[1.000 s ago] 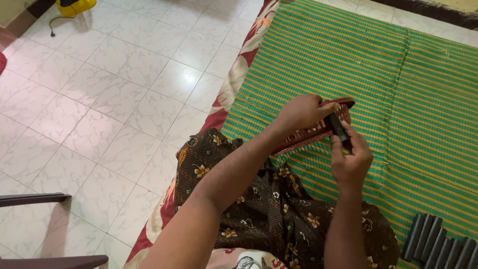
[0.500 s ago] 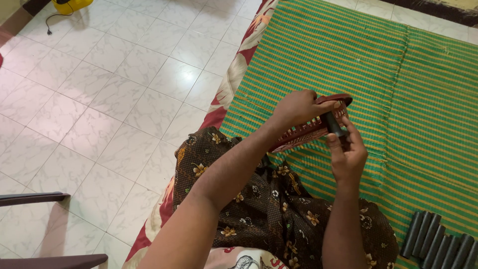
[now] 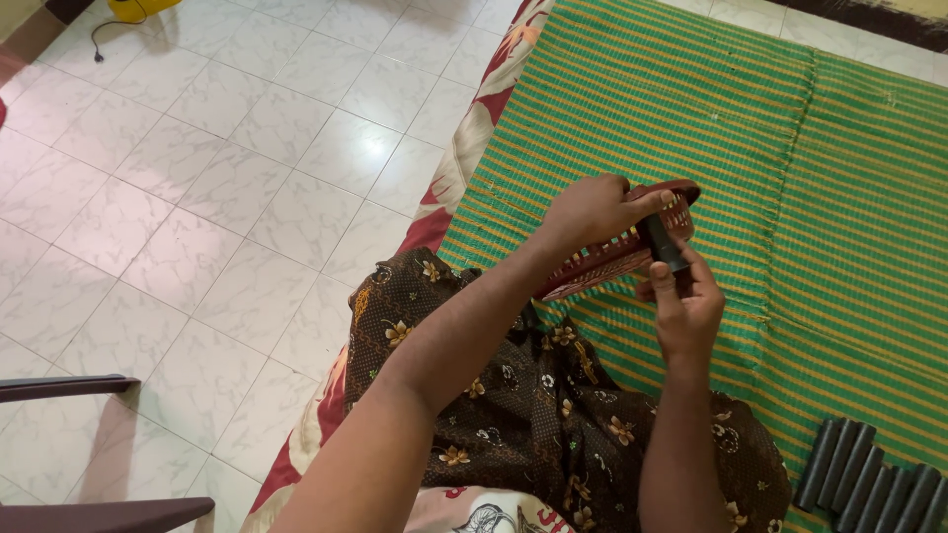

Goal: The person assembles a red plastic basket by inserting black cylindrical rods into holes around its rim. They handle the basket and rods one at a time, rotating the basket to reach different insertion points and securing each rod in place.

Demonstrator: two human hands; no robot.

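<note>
My left hand (image 3: 592,212) grips a dark red slotted plastic basket (image 3: 602,265), held tilted above the green and yellow striped mat (image 3: 711,109). My right hand (image 3: 688,311) is just below and right of it, fingers pinched on a short black tube (image 3: 664,242) that presses against the basket's rim. Both forearms reach out over my lap, which is covered in brown flowered cloth (image 3: 533,405).
A row of several dark grey tubes (image 3: 874,479) lies on the mat at the lower right. A red and white flowered sheet (image 3: 464,158) borders the mat's left edge. White floor tiles (image 3: 197,178) spread to the left, with dark chair parts (image 3: 69,390) at the lower left.
Both hands with the basket and tube have shifted slightly upward; my right hand has pushed the tube a little closer into the basket's rim.
</note>
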